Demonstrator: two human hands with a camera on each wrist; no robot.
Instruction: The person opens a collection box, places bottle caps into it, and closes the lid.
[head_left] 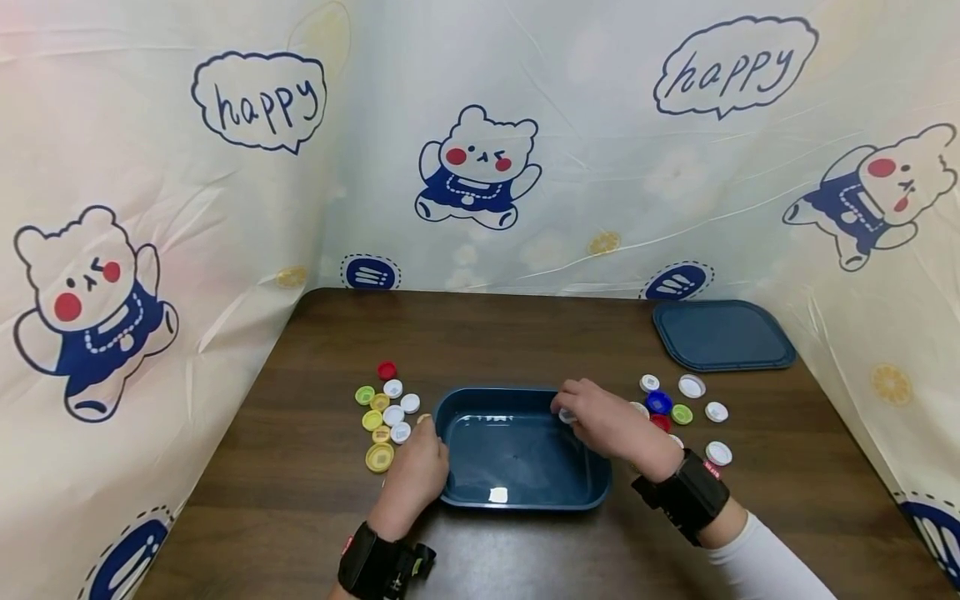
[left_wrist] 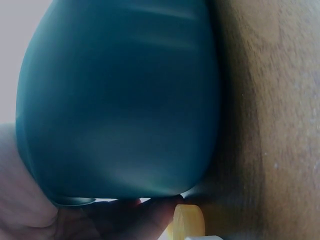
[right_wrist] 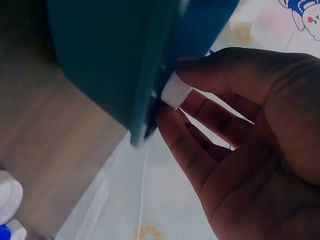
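Observation:
A deep blue rectangular tray (head_left: 525, 497) stands on the wooden table between the hands. My right hand (head_left: 611, 425) reaches over its right rim and pinches a white bottle cap (right_wrist: 176, 92) between thumb and fingers. My left hand (head_left: 416, 471) is at the tray's left side, by the loose caps there. In the left wrist view its fingers are partly hidden by the tray, and a yellow bottle cap (left_wrist: 190, 221) lies right by the fingertips. Whether they grip it I cannot tell.
Several loose caps lie left of the tray, among them a large yellow cap (head_left: 379, 457) and a red cap (head_left: 387, 370). More lie to the right, including a blue cap (head_left: 658, 402). A flat blue tray or lid (head_left: 723, 333) lies at the back right. Printed cloth hangs around the table.

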